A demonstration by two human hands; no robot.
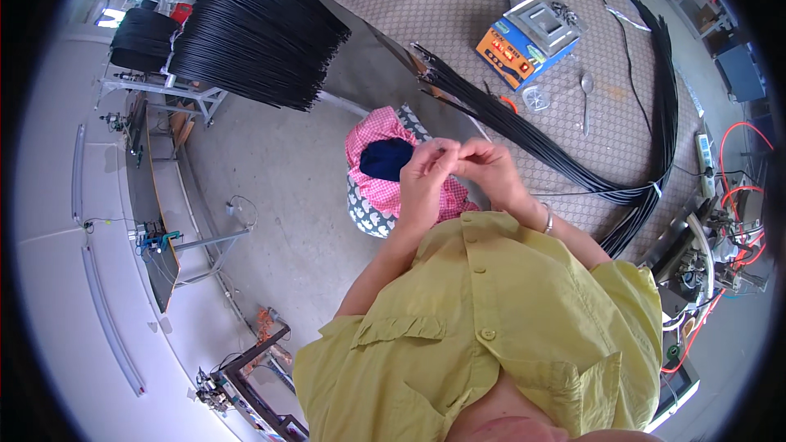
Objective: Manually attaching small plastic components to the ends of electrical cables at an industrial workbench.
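Both hands are meeting chest-high: left hand [426,165] and right hand [490,170] are pinching fingertips together on something too small to identify, likely a thin strand. Black cable bundle [524,135] is lying just beyond on the table [458,8]. Next move probably needs fine fingertip control.

Whatever sits between the pinched fingertips [455,155], too small to tell

Pink checked cloth [372,164] – crumpled, bundled round dark blue fabric [385,158]; just beside the fingers.
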